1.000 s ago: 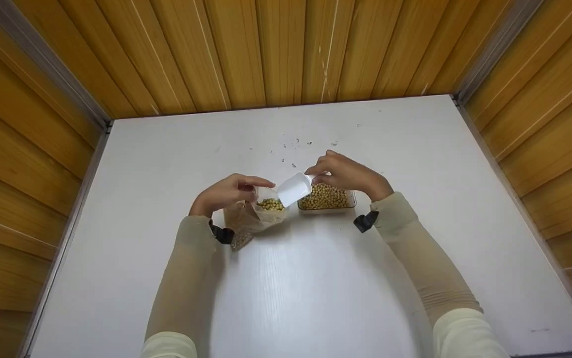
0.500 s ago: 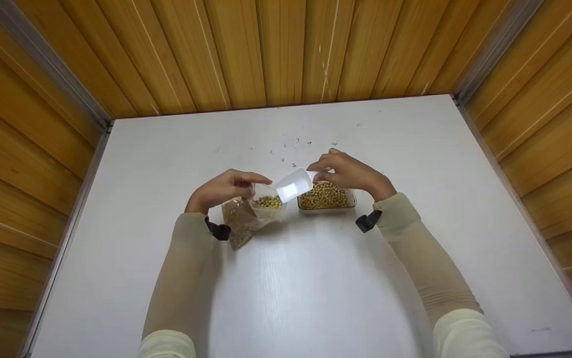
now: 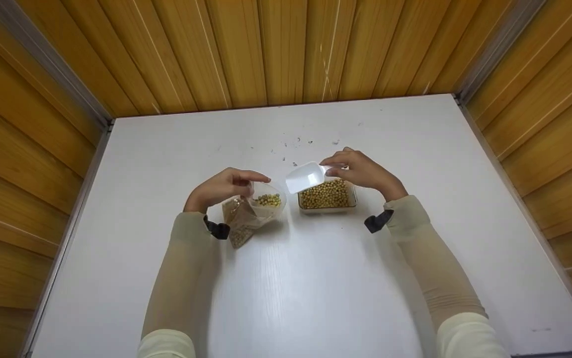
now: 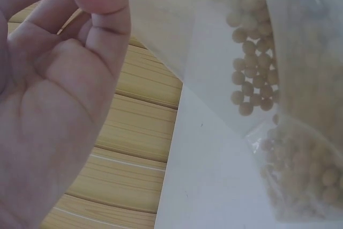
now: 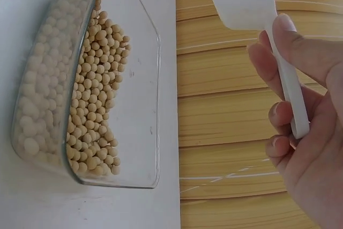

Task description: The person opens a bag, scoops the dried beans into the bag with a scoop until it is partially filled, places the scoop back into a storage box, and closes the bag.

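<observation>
My right hand grips a white plastic scoop by its handle, thumb on one side and fingers curled on the other. No beans show in its bowl, which overlaps the back left corner of a clear rectangular container of soybeans. Left of that container stands a clear plastic bag with its mouth spread, more soybeans showing inside. Thumb and bent fingers of my left hand pinch the bag's upper left edge, while the index finger reaches along the rim.
Everything stands on a white table. Small dark marks dot its surface behind the container. Wood-patterned panels wall in the back and both sides. A black wrist strap sits on the left sleeve.
The right hand has carried the scoop rightward and slightly back, from beside the bag's mouth to over the container's left corner. The left hand has shifted slightly left and back, still pinching the bag.
</observation>
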